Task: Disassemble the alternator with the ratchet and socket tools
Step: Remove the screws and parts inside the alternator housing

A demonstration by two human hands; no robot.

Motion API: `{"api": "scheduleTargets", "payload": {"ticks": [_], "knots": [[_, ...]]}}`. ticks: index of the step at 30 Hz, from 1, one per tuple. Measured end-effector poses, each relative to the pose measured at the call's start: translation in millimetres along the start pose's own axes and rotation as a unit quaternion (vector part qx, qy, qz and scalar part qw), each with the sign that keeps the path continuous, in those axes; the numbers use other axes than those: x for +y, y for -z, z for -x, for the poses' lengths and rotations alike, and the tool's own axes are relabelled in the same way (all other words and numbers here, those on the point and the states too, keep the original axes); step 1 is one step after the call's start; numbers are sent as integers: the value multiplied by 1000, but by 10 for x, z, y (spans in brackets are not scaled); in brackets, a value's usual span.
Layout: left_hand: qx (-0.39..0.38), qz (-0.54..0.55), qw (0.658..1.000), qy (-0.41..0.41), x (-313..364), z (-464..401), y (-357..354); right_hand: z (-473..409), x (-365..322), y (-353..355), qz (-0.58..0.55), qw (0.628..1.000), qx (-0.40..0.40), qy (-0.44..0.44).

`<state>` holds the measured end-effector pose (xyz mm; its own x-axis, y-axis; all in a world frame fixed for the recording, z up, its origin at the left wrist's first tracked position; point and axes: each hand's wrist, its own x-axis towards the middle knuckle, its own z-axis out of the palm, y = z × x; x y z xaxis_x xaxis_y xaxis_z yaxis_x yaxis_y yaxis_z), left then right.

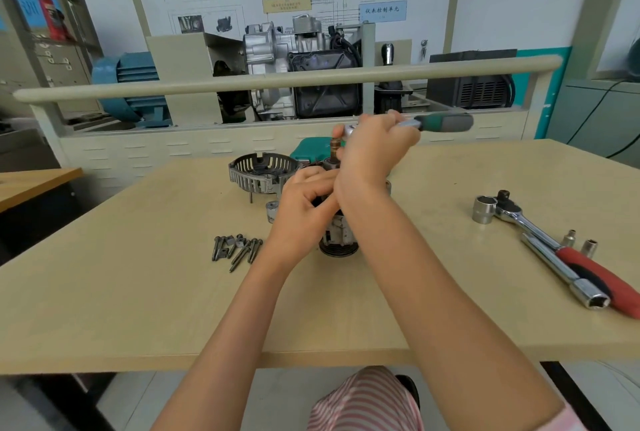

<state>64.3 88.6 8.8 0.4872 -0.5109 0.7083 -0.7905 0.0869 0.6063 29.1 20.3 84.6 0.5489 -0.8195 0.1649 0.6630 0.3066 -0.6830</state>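
The alternator (337,235) stands on end in the middle of the wooden table (138,309), pulley down, largely hidden by my hands. My left hand (304,203) grips its body from the left side. My right hand (372,146) holds a green-handled ratchet (441,123) above the alternator's top, its handle pointing right and blurred. A brass-coloured shaft end (335,146) pokes up beside the ratchet head. The removed slotted rear cover (259,172) lies behind and to the left.
Several loose bolts (237,250) lie left of the alternator. On the right are a large socket (485,210), a red-handled ratchet (568,259), an extension bar (568,280) and two small sockets (580,243). A green case (308,150) sits behind.
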Motion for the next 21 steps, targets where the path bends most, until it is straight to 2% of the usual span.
{"api": "scheduleTargets", "payload": {"ticks": [1,3,5,7,9,10,13,15,16,18,21], "knots": [[0,6,1000,1,-2,1,-4,10,3,-4,1,1000,-4,5],[4,12,1000,-7,0,10,-15,-41,-48,-12,49,994,-63,-79],[6,3,1000,-2,5,5,-7,-138,-157,-2,68,956,-169,-231],[7,8,1000,6,-3,8,1,-224,-220,25,41,914,-245,-320],[4,11,1000,1,-1,6,18,-212,-215,34,34,909,-258,-326],[1,8,1000,-7,-4,8,24,-185,-197,29,37,921,-238,-308],[-7,5,1000,-11,9,2,19,-94,-77,-9,40,983,-90,-156],[-8,10,1000,4,31,-8,27,-85,-16,-8,22,997,-8,-73],[-8,10,1000,3,28,-9,27,-98,-15,-4,18,997,-2,-70],[-4,14,1000,9,22,-12,18,-138,-72,11,29,988,-58,-140],[-2,21,999,42,17,-21,28,-230,-193,26,40,935,-203,-288]]}}
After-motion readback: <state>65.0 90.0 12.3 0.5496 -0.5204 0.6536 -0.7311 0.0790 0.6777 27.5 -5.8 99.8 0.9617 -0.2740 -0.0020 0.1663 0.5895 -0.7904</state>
